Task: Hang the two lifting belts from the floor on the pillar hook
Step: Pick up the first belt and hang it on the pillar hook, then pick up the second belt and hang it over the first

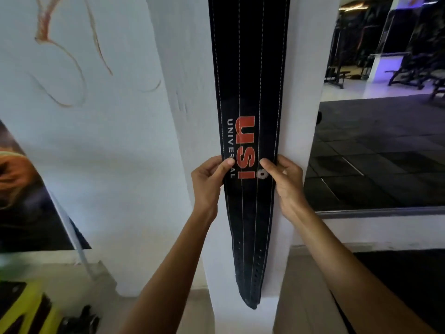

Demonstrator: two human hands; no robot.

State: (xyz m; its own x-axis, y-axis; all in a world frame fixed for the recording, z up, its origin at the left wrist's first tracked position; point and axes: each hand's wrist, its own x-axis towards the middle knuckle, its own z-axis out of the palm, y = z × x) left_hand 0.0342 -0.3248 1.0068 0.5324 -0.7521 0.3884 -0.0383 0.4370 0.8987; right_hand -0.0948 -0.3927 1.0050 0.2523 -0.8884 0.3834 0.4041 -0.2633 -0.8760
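Black lifting belt hangs flat down white pillar, top out of frame. Red "USI" logo, grey "UNIVERSAL" beside it, white stitch lines. Left hand grip pinches left edge, right hand grip pinches right edge, at logo height.

I stand in a gym: beside the white pillar, a mirror reflects weight benches, machines and dark rubber floor tiles.

Centre frame: black lifting belt hung flat against white pillar, pinched at its edges by left hand and right hand.
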